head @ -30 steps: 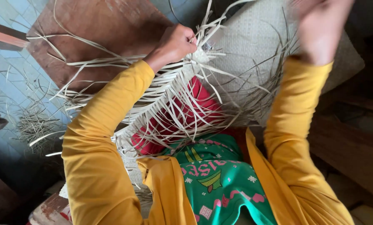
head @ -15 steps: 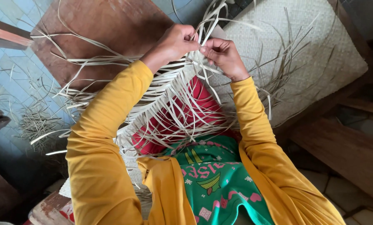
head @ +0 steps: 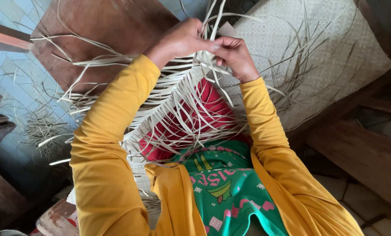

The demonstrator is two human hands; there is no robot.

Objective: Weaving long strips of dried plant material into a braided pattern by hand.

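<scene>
— Straw-pale strips point(head: 178, 94) lay over the lap, fanning left across the board point(head: 103, 30)?
— Yes. Left hand point(head: 180, 39) pinched shut on strips at the mat point(head: 300, 48) edge; right hand point(head: 234, 54) pinched them too

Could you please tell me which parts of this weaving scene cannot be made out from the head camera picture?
- Fingertips of the left hand and right hand: curled into the pale strips, so which strip each pinches cannot be told.
- The woven mat: its far end is cut off by the top edge.
- The legs under the red cloth: covered by strips and sleeves.
- The strip scraps on the floor: too small and tangled to count.
</scene>
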